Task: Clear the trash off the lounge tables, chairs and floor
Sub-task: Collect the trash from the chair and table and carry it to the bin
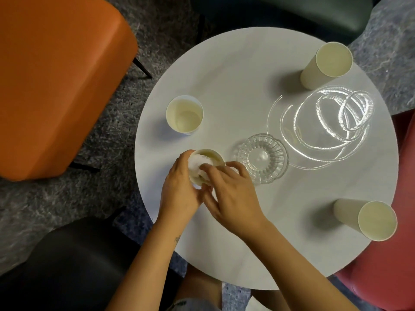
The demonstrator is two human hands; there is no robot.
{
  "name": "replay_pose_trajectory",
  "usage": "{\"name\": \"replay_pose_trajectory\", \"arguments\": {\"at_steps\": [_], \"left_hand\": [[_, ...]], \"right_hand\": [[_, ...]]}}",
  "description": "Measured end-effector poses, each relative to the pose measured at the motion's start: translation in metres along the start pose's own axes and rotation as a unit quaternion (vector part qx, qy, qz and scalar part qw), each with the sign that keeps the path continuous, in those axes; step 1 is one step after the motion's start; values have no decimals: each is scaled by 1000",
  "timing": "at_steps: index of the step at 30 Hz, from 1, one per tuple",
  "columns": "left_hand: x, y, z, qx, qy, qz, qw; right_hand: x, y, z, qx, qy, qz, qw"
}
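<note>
At the near-left part of the round white table, a paper cup is held slightly tilted, with a crumpled tissue sitting in its mouth. The left hand grips the cup from the left side, fingers wrapped round its wall. The right hand reaches in from the right, its bent fingers curled over the tissue at the cup rim.

Just beside the held cup, to its right, stands a ribbed glass ashtray. Bright curved light reflections lie on the tabletop beyond it.

Three further paper cups stand upright on the table, well apart:
- left cup, behind the held cup;
- far-right cup, near the far edge;
- near-right cup, at the right edge.

Around the table on grey carpet are an orange chair, a black chair, a red chair and a dark green chair.
</note>
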State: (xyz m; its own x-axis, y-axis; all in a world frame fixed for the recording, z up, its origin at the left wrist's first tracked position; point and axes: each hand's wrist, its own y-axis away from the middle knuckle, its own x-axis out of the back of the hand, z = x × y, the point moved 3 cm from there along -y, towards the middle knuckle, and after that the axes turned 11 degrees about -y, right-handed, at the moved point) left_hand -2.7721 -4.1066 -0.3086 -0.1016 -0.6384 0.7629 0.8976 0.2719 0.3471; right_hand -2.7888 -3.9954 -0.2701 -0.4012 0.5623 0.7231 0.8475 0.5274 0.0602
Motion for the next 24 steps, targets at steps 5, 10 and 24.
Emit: {"name": "replay_pose_trajectory", "arguments": {"at_steps": [5,10,24], "left_hand": [[3,2,3,-12,1,-2,1000],[7,3,5,-26,-15,9,1000],[80,10,-3,-27,31,129,991]], "right_hand": [[-12,-11,-1,-53,79,-126,987],[-15,-29,3,-70,104,-198,972],[4,-84,34,-199,-277,107,934]]}}
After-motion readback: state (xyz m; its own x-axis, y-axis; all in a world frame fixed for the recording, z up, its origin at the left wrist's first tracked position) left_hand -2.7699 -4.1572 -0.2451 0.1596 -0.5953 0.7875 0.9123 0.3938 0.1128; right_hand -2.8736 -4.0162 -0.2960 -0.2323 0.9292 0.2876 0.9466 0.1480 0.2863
